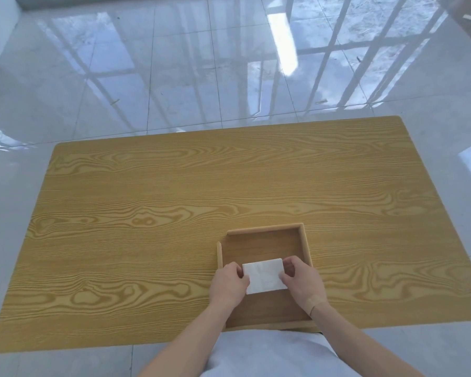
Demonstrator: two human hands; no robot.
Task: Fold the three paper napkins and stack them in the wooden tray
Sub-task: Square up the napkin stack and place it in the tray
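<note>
Head view looking down at a light wooden table with bold swirly grain point(174, 202), sitting on a glossy pale tiled floor point(120, 77) that mirrors window bars. At the near edge, right of centre, there's a shallow square wooden tray with low raised walls point(302, 238). The tray's far-left corner has a gap where the walls don't meet. Its near wall runs right along the table edge and is partly covered by the forearms.

Inside the tray, about the middle, is a white folded paper napkin, a small rectangle point(264, 276). Can't honestly tell whether it's one napkin or a stack; it looks thick-ish at the edges, but the layers don't resolve. I also can't tell whether it's resting flat on the tray floor or being held just above it.

The left hand point(229, 287) grips the napkin's left short edge, fingers curled over it and mostly hidden behind the back of the hand. The right hand point(301, 281) pinches the right short edge, with fingertips tucked around the paper. So both have a narrow hold on the same napkin, one each end. There's a tan adhesive plaster point(314, 302) across the right wrist.

Bottom of the frame shows a bit of white clothing point(269, 355) between the arms, cut off by the frame. A brownish surface with a small white scrap sits at the top right corner, too cropped to identify.
</note>
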